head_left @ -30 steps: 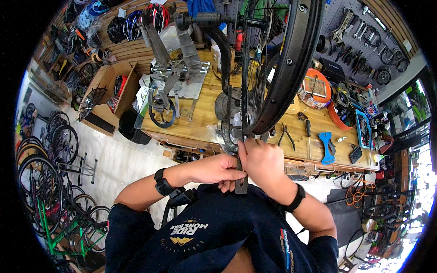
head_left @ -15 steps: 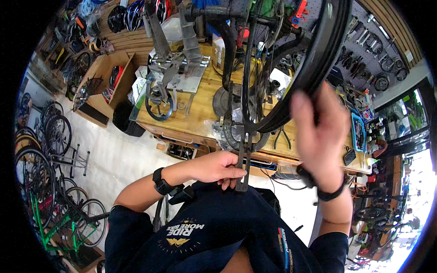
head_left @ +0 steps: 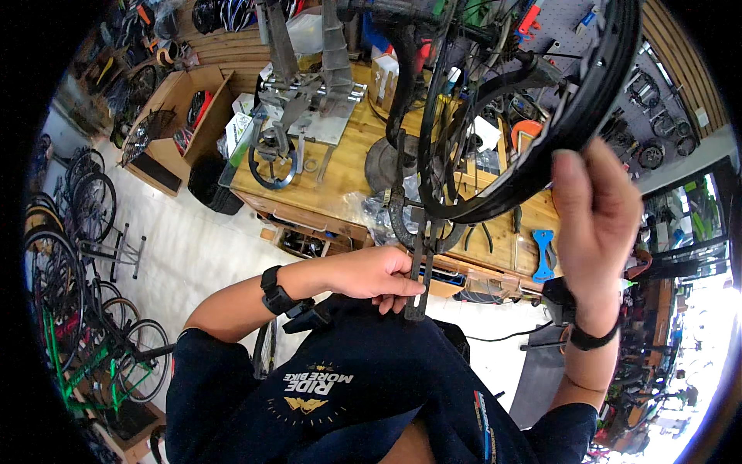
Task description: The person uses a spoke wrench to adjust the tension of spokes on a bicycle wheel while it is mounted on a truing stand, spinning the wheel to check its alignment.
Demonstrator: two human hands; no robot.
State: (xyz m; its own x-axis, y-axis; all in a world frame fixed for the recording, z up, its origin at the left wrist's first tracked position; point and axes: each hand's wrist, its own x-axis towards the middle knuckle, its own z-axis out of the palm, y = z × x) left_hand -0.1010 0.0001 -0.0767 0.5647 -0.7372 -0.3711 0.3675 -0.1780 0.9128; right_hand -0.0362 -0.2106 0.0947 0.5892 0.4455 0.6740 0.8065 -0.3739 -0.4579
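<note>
A bicycle wheel (head_left: 572,147) with a black rim and thin spokes stands upright in a dark metal truing stand (head_left: 405,85). The stand's round base (head_left: 379,164) rests on the wooden bench. My left hand (head_left: 379,272) grips a flat slotted metal bar (head_left: 416,306) that sticks out from the front of the stand toward my body, thumb on top. Just right of the wheel's rim, my right hand (head_left: 597,224) is raised, thumb and fingers apart, slightly blurred and holding nothing. Whether its fingertips touch the rim, I cannot tell.
On the wooden bench (head_left: 352,166) lie a blue flat tool (head_left: 542,255), black-handled pliers (head_left: 481,236) and a metal fixture with a ring (head_left: 272,166). A cardboard box (head_left: 174,147) stands on the floor at left, with several bicycles (head_left: 93,209) nearby. Tools hang on the back wall.
My right hand has swung right and slightly down, baring the blue tool on the bench. The view has shifted a little; my left hand keeps its grip on the slotted bar.
</note>
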